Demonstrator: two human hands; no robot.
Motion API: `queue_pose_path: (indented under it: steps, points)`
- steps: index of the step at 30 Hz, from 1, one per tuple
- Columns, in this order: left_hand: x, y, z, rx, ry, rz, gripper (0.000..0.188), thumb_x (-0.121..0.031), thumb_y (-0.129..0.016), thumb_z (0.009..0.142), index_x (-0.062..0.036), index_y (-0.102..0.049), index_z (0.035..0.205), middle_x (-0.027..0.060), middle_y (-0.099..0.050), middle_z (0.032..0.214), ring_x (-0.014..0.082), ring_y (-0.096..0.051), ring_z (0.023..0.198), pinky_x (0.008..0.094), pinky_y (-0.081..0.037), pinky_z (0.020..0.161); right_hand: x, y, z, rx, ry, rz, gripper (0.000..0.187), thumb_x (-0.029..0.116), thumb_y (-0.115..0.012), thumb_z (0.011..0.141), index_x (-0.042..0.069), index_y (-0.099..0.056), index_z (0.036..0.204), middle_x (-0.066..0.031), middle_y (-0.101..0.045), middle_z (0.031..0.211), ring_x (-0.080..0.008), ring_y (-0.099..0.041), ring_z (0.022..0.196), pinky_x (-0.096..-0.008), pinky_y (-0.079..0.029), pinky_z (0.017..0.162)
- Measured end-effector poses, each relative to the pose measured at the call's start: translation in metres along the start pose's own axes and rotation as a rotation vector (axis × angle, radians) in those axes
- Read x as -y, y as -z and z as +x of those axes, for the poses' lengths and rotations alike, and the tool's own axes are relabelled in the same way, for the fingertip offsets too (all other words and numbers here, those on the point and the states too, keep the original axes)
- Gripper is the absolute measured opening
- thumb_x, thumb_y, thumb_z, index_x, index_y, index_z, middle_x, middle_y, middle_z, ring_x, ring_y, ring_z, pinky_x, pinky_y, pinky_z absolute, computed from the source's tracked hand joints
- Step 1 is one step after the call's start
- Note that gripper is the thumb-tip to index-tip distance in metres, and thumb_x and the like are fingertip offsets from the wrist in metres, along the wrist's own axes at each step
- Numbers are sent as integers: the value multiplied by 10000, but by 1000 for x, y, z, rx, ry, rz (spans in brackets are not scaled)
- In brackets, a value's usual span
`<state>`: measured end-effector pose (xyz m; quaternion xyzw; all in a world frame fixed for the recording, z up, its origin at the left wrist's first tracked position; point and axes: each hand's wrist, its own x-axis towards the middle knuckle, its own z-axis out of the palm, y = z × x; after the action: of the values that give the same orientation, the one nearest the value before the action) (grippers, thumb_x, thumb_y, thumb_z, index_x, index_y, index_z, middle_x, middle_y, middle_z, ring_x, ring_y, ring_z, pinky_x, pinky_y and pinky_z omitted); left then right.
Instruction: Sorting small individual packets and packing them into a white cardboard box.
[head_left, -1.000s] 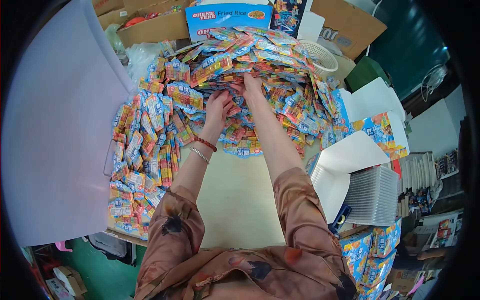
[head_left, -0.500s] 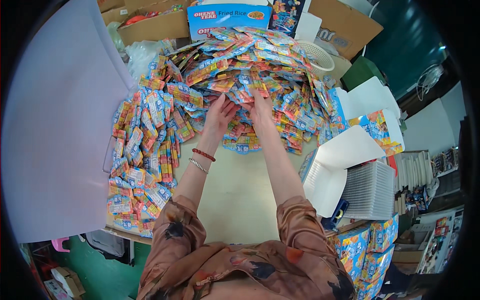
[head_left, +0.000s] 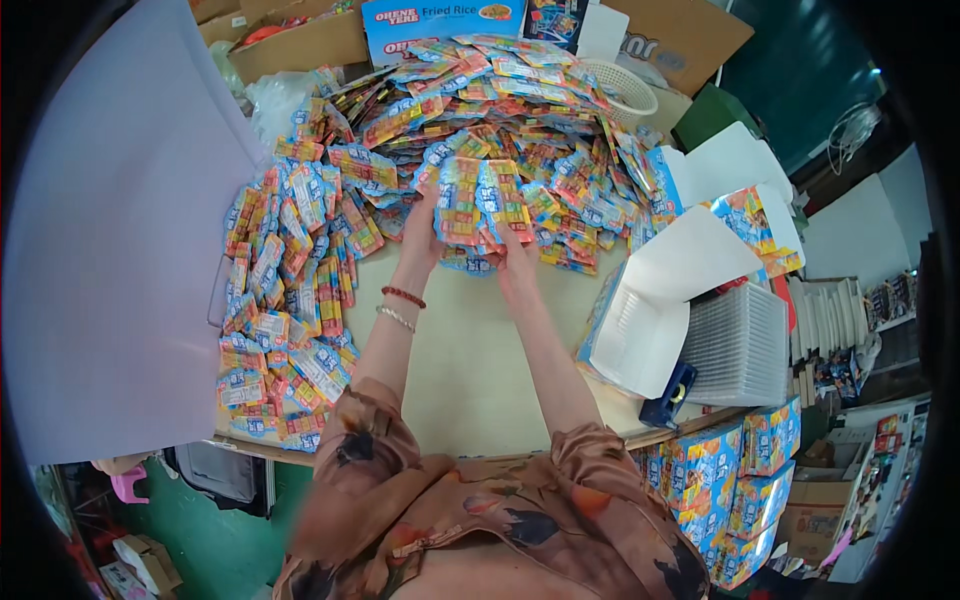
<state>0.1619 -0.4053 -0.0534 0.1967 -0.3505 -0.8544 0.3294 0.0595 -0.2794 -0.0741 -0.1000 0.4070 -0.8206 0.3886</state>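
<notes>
Both hands hold up several flat, colourful packets (head_left: 480, 200), blue-edged with yellow and red strips, fanned side by side in front of the big heap. My left hand (head_left: 421, 228) grips their left edge, its fingers mostly hidden behind them. At the lower right edge, my right hand (head_left: 515, 262) is closed on the packets, thumb in front. Behind and around lies a large heap of like packets (head_left: 480, 85), with a second pile (head_left: 290, 290) spreading down the left side of the table.
On the right an open white-lined box (head_left: 640, 330) stands beside a stack of clear plastic trays (head_left: 738, 345) and a blue tape dispenser (head_left: 668, 395). A white basket (head_left: 622, 88) and cardboard boxes (head_left: 690, 45) stand at the back. Printed boxes (head_left: 700, 470) are stacked below the table's right edge.
My hands have lifted a group of packets from the heap's front and turned them upright to face me. The view has shifted slightly.
</notes>
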Motion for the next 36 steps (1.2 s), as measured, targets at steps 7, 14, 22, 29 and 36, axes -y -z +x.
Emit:
queue_pose_path:
  steps: [7,14,22,29,36]
  points:
    - [32,-9,-35,-161,-134,369,624,-149,-759,783,-33,-385,1269,51,-614,1051,138,-621,902,310,-542,735,-27,32,-31,-79,-106,-48,507,195,-658,860,154,-397,1294,-46,-627,1050,-154,-662,879,-326,-578,636]
    - [62,21,-61,-123,-35,241,520,-40,-723,793,-70,-434,1224,46,-627,1062,148,-637,905,312,-553,781,-23,42,-57,15,-243,-151,444,221,-608,899,114,-423,1288,-68,-613,1107,-184,-643,957,-384,-580,727]
    - [85,21,-66,-261,-56,216,418,6,-713,776,-53,-519,1141,54,-643,1035,150,-648,878,317,-573,738,-17,57,-43,170,-201,-450,454,217,-632,892,98,-443,1287,-51,-606,1151,-164,-621,996,-345,-535,783]
    - [75,41,-63,-195,8,311,419,6,-724,760,-43,-535,1130,71,-651,1047,165,-652,894,321,-560,787,-21,90,-11,28,-171,47,356,201,-525,957,75,-456,1282,-47,-605,1159,-173,-612,1019,-355,-514,842]
    - [72,42,-82,-196,36,322,408,-3,-729,759,-22,-538,1119,77,-658,1033,160,-653,881,319,-559,765,-44,88,-60,-143,13,414,323,188,-513,956,114,-466,1267,-49,-595,1162,-181,-618,967,-356,-532,769]
